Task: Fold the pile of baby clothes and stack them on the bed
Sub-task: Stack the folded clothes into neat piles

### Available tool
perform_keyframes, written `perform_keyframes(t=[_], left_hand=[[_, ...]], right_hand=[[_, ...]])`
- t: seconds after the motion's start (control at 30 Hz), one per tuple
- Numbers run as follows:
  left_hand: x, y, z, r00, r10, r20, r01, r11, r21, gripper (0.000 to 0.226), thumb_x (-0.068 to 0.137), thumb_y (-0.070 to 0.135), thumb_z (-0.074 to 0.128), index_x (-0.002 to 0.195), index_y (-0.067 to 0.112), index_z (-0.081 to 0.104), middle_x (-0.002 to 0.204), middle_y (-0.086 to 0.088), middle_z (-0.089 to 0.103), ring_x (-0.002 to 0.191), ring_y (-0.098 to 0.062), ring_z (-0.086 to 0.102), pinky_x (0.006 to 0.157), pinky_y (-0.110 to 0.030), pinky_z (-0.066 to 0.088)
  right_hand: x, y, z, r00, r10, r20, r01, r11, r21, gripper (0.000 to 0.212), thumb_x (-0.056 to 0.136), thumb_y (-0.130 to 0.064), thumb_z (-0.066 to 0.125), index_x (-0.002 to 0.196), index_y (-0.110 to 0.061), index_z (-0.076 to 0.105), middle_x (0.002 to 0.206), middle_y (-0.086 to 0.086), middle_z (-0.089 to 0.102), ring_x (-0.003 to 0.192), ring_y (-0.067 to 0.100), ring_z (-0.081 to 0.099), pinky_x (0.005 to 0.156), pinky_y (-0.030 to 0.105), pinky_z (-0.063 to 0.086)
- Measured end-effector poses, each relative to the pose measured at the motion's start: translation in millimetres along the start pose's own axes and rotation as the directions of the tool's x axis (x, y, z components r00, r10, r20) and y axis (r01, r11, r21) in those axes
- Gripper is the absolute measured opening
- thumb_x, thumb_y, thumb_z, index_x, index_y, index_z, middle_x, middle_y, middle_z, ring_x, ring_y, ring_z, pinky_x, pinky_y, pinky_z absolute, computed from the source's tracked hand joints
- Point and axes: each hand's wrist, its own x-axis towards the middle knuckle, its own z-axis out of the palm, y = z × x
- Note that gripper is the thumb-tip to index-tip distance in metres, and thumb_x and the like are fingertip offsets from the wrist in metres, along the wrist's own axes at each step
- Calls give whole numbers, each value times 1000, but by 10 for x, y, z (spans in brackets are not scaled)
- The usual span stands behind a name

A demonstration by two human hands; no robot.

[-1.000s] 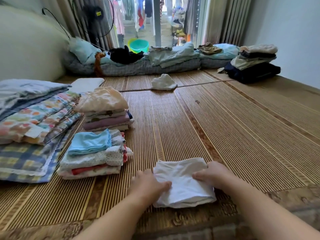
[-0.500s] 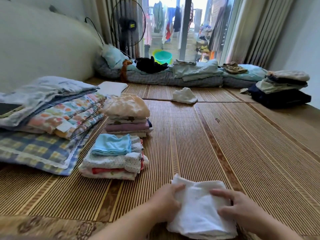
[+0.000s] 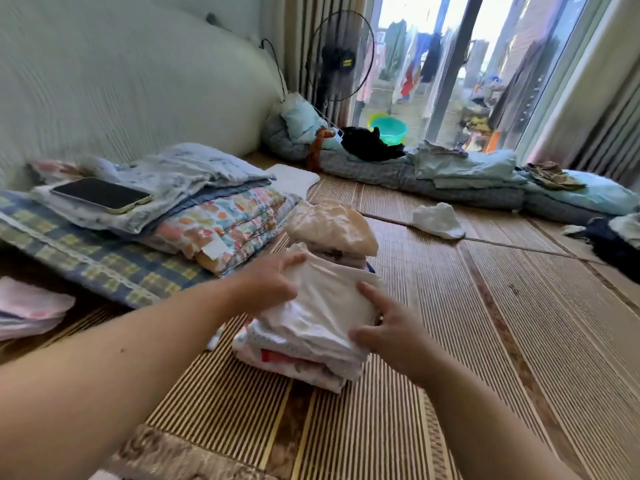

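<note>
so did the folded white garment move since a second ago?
Yes. The folded white garment went left, off the mat onto the near stack, in front of the cream-topped stack; left hand and right hand hold it.

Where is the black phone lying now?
In the head view the phone lies at the left, on the pale blue blanket topping the floral quilt.
</note>
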Motion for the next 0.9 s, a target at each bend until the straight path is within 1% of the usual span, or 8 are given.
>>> perform_keyframes(t=[0.13, 0.2, 0.27, 0.4, 0.57, 0.67, 0.8, 0.9], left_hand=[[247, -369, -18, 995, -86, 52, 80, 992, 95, 74, 77, 14, 56, 147, 23, 35, 138, -10, 50, 104, -22, 60, 82, -28, 51], [333, -504, 70, 989, -114, 98, 96, 980, 176, 71, 85, 20, 57, 150, 19, 29, 151, -11, 38, 129, -24, 46, 102, -28, 39], [401, -619, 163, 980, -165, 109, 137, 964, 229, 72, 91, 36, 54, 153, 23, 19, 158, -13, 21, 142, -29, 27, 112, -32, 25], [541, -833, 291, 919, -375, 123, 329, 899, 288, 96, 85, 62, 49, 150, 35, -17, 159, -23, -1, 144, -42, 15, 117, -44, 18], [572, -873, 282, 906, -382, 183, 401, 913, -79, 97, 88, 47, 60, 154, 14, -2, 158, -12, 20, 142, -28, 27, 113, -30, 21], [574, -964, 321, 904, -405, 138, 422, 896, -136, 98, 81, 50, 66, 153, 14, 10, 153, -15, 30, 138, -32, 34, 114, -42, 28], [520, -1019, 285, 904, -355, 240, 411, 877, -250, 117, 51, 56, 71, 149, 11, 24, 145, -12, 41, 131, -29, 43, 111, -41, 33], [406, -1004, 279, 939, -243, 244, 337, 792, -509, 104, 49, 32, 66, 144, 16, 30, 132, -11, 48, 117, -28, 52, 108, -46, 37]], right_hand=[[531, -14, 213, 994, 106, -11, -107, 989, -99, 76, 82, -3, 62, 149, -20, 30, 135, 10, 47, 108, 19, 57, 84, 22, 49], [698, 29, 261, 953, 283, -106, -278, 959, 62, 49, 89, -8, 55, 137, -10, 46, 118, 12, 56, 96, 16, 62, 82, 22, 49], [810, 120, 317, 932, 358, -51, -362, 920, -152, 27, 94, -7, 46, 117, -1, 58, 104, 10, 61, 91, 16, 63, 83, 23, 49], [834, 383, 283, 943, 248, -222, -293, 935, -201, 30, 87, -38, 61, 107, -15, 65, 102, 4, 67, 94, 20, 63, 84, 34, 51], [897, 487, 223, 831, 553, -51, -554, 833, 2, 89, 62, -57, 80, 132, -14, 43, 123, 10, 58, 99, 24, 61, 67, 29, 53], [900, 497, 252, 779, 626, 39, -627, 778, 35, 72, 62, -60, 78, 115, -15, 60, 105, 10, 69, 92, 26, 67, 79, 34, 56], [930, 523, 301, 831, 530, 169, -557, 784, 275, 52, 76, -36, 78, 116, -7, 61, 102, 16, 73, 95, 32, 70, 88, 41, 55], [873, 534, 364, 874, 454, 173, -483, 778, 402, 42, 84, -20, 70, 119, -2, 59, 107, 19, 71, 100, 33, 69, 93, 41, 53]])
